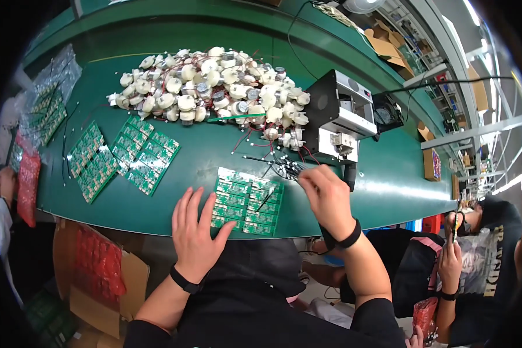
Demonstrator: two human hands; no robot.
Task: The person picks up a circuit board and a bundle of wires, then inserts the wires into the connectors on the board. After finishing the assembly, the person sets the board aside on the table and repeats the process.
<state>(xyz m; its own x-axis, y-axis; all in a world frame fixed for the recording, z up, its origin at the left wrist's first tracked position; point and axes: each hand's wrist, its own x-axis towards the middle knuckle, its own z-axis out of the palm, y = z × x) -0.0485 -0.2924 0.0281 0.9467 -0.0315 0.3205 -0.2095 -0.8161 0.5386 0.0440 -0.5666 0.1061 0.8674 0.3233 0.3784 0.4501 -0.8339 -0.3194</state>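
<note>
A green circuit board panel (pixel 235 200), divided into several small boards, lies flat at the table's near edge. My left hand (pixel 196 232) is open beside its left edge, fingers spread, the fingertips near or on the panel. A thin black lead (pixel 266 198) lies across the panel's right half. Over the right end of a bundle of black leads with pale ends (pixel 285 167), my right hand (pixel 327 194) has thumb and fingers pinched together. Whatever is between those fingertips is hidden. Both wrists wear black bands.
A large heap of white round parts with motors and wires (pixel 185 87) lies behind. More green panels (pixel 145 153) sit to the left, and a black and silver machine (pixel 339 116) stands right. Co-workers sit on both sides; one hand (pixel 449 264) shows at right. An open carton (pixel 98 304) stands below left.
</note>
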